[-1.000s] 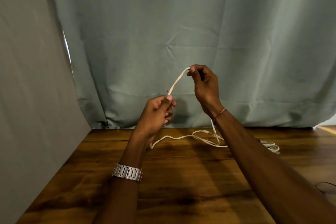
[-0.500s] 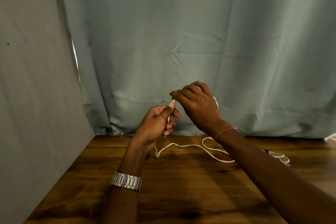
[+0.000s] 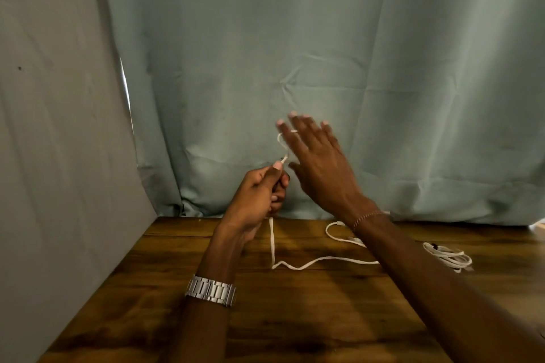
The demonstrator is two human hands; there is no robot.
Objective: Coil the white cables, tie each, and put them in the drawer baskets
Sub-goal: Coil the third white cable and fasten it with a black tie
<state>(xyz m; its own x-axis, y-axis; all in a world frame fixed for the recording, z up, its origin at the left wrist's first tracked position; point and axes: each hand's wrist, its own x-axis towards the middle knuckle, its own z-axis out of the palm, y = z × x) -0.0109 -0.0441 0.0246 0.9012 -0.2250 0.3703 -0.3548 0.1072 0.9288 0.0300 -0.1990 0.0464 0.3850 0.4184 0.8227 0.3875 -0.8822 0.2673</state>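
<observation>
Fingers of our right hand [image 3: 317, 162] spread wide, cable [image 3: 298, 266] looped over them; our left hand [image 3: 259, 194] pinches its end. Coiling barely begun; tying, drawer baskets remain.

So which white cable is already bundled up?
The bundled cable lying on the table to the right of the right arm. The other cable trails loose across the wood, up into the left hand.

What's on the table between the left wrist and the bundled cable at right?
Head view: loose white cable snakes across the wood table, under the right forearm, toward the bundle.
</observation>
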